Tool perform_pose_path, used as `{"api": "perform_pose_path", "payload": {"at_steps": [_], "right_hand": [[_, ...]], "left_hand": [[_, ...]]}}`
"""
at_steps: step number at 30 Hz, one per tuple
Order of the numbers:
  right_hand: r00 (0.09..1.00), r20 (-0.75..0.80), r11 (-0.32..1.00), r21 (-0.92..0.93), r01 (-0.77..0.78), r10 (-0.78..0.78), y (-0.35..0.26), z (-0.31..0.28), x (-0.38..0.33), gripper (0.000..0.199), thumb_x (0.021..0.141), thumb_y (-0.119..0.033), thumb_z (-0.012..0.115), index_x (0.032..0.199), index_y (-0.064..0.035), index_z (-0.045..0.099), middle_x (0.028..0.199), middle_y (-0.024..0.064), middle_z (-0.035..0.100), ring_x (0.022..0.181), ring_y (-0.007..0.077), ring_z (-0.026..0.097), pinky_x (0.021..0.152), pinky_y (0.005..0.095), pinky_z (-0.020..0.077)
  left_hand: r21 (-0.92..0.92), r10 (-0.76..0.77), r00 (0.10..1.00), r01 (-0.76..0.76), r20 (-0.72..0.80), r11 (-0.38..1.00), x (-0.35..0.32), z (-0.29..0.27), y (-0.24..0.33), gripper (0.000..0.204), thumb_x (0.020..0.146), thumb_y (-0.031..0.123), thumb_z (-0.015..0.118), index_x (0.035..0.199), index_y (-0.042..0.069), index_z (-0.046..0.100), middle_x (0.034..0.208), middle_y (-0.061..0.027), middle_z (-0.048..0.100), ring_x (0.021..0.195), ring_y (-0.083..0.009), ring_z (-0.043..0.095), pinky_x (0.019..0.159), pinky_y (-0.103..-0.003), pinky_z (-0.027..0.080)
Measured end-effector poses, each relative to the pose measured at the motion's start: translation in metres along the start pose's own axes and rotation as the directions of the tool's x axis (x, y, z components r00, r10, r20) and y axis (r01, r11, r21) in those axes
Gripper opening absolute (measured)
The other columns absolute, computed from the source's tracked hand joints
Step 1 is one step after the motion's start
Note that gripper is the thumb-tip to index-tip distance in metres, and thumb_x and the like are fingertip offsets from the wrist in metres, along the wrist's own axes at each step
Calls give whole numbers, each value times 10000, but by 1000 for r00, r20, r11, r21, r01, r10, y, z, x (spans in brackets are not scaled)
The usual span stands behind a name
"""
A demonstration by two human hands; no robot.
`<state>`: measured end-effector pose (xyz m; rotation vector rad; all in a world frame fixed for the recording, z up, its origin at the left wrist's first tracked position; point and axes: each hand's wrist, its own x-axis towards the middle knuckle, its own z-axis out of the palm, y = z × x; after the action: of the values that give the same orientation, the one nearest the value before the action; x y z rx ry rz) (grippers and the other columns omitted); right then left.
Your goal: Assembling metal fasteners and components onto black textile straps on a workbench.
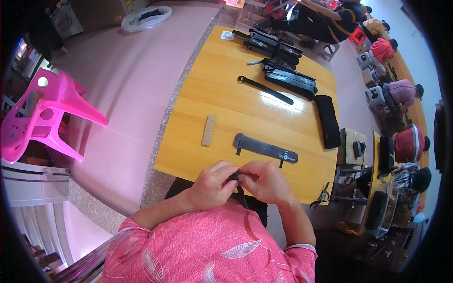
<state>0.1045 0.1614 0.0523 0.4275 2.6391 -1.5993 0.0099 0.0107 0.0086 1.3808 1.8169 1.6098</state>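
Observation:
My left hand (212, 184) and my right hand (265, 180) meet at the near edge of the wooden table (207, 94). Together they pinch a thin black strap (237, 181), which hangs down between them; most of it is hidden by the fingers. Just beyond my hands lies a flat grey strap-shaped piece (265, 148) with small side tabs. A small beige block (208, 130) rests to its left.
Further back lie a long black strap (265, 89), stacks of black straps (289, 78) (270, 43) and a black pouch (328, 120). Scissors (322, 196) hang at the table's right corner. A pink plastic chair (42, 113) lies tipped at left. Several people sit at right.

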Motion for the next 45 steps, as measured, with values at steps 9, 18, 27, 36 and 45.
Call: {"api": "perform_pose_path", "payload": {"at_steps": [9,18,27,36,45], "right_hand": [[994,-14,969,-225,-105,104,-13,-1,3,143,681,-111,627,746,15,646,715,261,579,665,396,613,594,389,496],[979,2,891,413,-188,206,37,17,-10,62,679,-33,583,640,15,578,564,-28,482,571,40,421,465,227,336],[961,-166,895,427,-131,220,33,29,-14,76,675,-30,573,618,17,562,551,-6,510,534,52,445,449,235,345],[948,-260,918,390,-70,182,39,35,-14,78,665,-34,572,608,18,558,538,11,516,528,60,456,445,242,362],[950,-25,947,-74,-313,312,-11,6,-3,162,671,-86,563,703,45,652,563,28,566,528,77,499,459,269,402]], "left_hand": [[70,82,997,-81,-6,994,1,7,-2,285,679,-81,620,958,-51,571,828,-180,565,716,-317,593,610,-345,488],[-234,-104,994,110,38,966,-9,9,-12,221,745,-25,637,960,-40,587,810,-124,579,672,-178,587,578,-269,469],[-10,28,999,-28,-47,1000,-3,20,-11,176,743,-32,605,918,-42,587,782,-153,582,672,-228,598,583,-300,474],[-243,-315,947,321,65,915,-7,16,-13,148,792,-29,545,933,-47,587,807,-161,594,693,-261,602,612,-303,479],[55,199,979,-196,-46,979,-6,13,-6,213,716,-76,558,925,-32,558,761,-163,533,685,-337,560,587,-355,471]]}}
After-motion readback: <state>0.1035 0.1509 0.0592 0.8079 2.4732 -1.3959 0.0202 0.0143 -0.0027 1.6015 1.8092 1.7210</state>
